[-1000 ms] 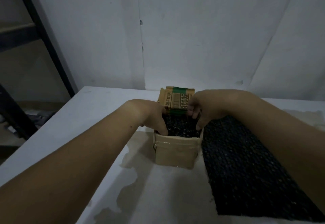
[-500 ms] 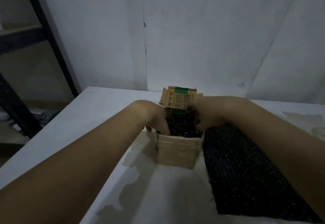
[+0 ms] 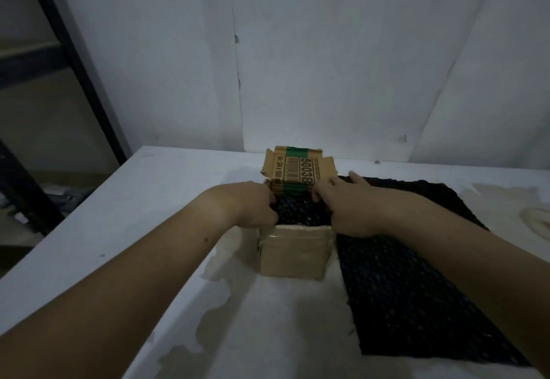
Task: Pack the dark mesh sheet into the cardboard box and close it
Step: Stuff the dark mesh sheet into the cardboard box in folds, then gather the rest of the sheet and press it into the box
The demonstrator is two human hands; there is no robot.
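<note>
progress: dark mesh sheet (image 3: 300, 212) stuffed in cardboard box (image 3: 293, 256); far flap (image 3: 297, 170) upright, closing not yet done | left hand (image 3: 253, 206) fingers curl into the mesh; right hand (image 3: 348, 209) grip cannot be told | flat mesh (image 3: 416, 283) lies right

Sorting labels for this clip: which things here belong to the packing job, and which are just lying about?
Job: cardboard box, dark mesh inside, left hand, right hand, both at the box opening.
Lying about: black frame at the left; flat mesh beside the box, though it may be the same sheet.
</note>
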